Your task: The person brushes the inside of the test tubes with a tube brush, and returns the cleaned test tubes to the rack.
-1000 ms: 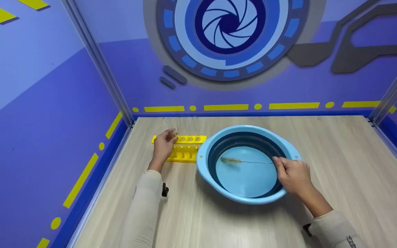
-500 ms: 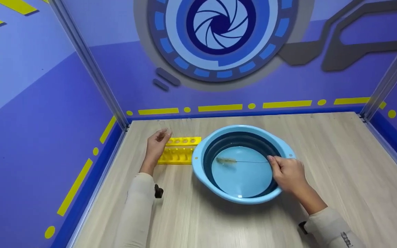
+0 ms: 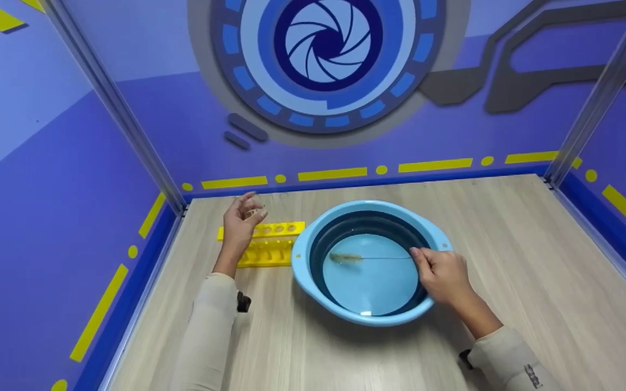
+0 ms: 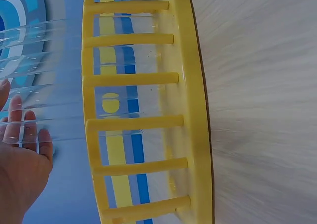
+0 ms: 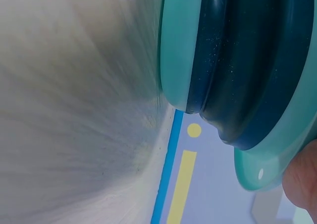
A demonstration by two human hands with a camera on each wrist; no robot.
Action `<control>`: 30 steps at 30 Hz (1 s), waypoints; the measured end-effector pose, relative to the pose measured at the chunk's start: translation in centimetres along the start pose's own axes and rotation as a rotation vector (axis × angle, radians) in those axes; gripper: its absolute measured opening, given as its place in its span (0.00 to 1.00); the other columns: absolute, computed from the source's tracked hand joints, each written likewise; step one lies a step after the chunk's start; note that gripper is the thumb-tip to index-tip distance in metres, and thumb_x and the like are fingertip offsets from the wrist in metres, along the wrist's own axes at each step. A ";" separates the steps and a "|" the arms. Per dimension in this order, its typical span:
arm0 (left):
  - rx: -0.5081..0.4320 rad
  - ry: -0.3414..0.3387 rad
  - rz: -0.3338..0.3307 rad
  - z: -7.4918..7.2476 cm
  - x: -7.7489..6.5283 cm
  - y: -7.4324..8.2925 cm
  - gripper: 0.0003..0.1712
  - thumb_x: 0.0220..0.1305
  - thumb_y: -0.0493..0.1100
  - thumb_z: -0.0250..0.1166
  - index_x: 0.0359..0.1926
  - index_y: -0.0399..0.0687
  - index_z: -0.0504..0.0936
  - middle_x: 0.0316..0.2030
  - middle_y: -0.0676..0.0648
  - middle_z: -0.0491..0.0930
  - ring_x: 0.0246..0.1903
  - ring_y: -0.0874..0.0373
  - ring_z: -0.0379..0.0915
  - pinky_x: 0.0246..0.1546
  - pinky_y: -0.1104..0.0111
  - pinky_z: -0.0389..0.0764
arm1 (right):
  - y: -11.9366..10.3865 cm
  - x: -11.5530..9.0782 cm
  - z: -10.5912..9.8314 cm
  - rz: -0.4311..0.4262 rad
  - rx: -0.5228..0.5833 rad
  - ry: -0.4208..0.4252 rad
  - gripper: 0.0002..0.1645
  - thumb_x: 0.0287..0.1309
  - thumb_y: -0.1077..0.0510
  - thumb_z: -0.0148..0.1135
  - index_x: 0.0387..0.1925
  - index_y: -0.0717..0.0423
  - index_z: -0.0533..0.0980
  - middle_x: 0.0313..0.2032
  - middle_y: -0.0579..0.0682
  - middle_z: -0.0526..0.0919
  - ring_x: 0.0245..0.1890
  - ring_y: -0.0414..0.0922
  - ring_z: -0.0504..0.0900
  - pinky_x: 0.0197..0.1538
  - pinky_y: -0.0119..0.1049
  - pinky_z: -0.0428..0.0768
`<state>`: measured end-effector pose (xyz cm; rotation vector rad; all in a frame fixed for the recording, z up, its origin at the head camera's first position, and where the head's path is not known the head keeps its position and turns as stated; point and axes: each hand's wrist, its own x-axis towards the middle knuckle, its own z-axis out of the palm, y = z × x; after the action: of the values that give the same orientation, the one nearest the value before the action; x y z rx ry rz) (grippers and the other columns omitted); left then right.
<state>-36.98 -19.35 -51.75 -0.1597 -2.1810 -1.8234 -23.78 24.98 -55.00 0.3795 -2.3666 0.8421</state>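
Observation:
My right hand (image 3: 444, 274) grips the wire handle of a test tube brush (image 3: 348, 258) at the right rim of a blue basin (image 3: 364, 320). The bristle head reaches over the basin's inside, towards its left. On the left, my left hand (image 3: 240, 222) is raised at the upper ends of clear test tubes (image 4: 54, 97), its thumb and fingers spread apart. In the left wrist view its fingers (image 4: 29, 127) show through the lowest tube. The tubes stand upright in a yellow test tube rack (image 3: 269, 252). In the right wrist view a fingertip (image 5: 302, 177) overlaps the basin's rim.
The rack stands close against the basin's left side on a wooden tabletop (image 3: 318, 364). Behind the table rises a blue patterned wall (image 3: 161, 119), with another panel (image 3: 36, 217) along the left.
My left hand has risen slightly and its thumb and fingers have spread at the tubes. My right hand keeps its grip on the brush. The head view has shifted right.

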 end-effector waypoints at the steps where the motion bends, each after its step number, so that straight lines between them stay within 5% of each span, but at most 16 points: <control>1: 0.003 -0.003 0.002 -0.1 0.1 0.1 0.28 0.72 0.34 0.70 0.70 0.50 0.78 0.54 0.35 0.85 0.58 0.49 0.79 0.74 0.51 0.72 | 0.0 0.0 0.0 0.003 0.003 0.001 0.32 0.72 0.59 0.67 0.11 0.44 0.65 0.12 0.32 0.58 0.13 0.30 0.61 0.21 0.28 0.54; 7: 0.029 0.029 0.031 -0.6 0.3 0.9 0.28 0.69 0.35 0.73 0.68 0.49 0.80 0.52 0.37 0.87 0.56 0.50 0.80 0.72 0.52 0.70 | -0.1 0.0 0.2 0.009 0.018 -0.003 0.32 0.73 0.58 0.66 0.11 0.44 0.66 0.11 0.33 0.59 0.14 0.29 0.62 0.21 0.28 0.55; 21: 0.105 0.121 0.219 -0.2 0.8 3.8 0.16 0.68 0.42 0.75 0.54 0.41 0.89 0.49 0.38 0.87 0.57 0.48 0.79 0.73 0.45 0.68 | -0.2 0.5 0.2 0.051 0.034 -0.029 0.33 0.76 0.56 0.64 0.11 0.43 0.65 0.11 0.34 0.59 0.13 0.31 0.62 0.21 0.29 0.57; 30: 0.093 0.168 0.302 0.7 0.3 6.6 0.19 0.69 0.41 0.74 0.59 0.43 0.87 0.53 0.39 0.88 0.60 0.50 0.80 0.76 0.49 0.71 | 0.0 -0.1 -0.1 0.050 0.015 -0.014 0.34 0.75 0.56 0.64 0.11 0.43 0.64 0.11 0.33 0.58 0.13 0.30 0.61 0.21 0.29 0.56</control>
<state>-35.58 -17.41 -45.53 -0.2886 -1.9972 -1.5114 -23.63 25.01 -55.00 0.3350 -2.3931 0.8829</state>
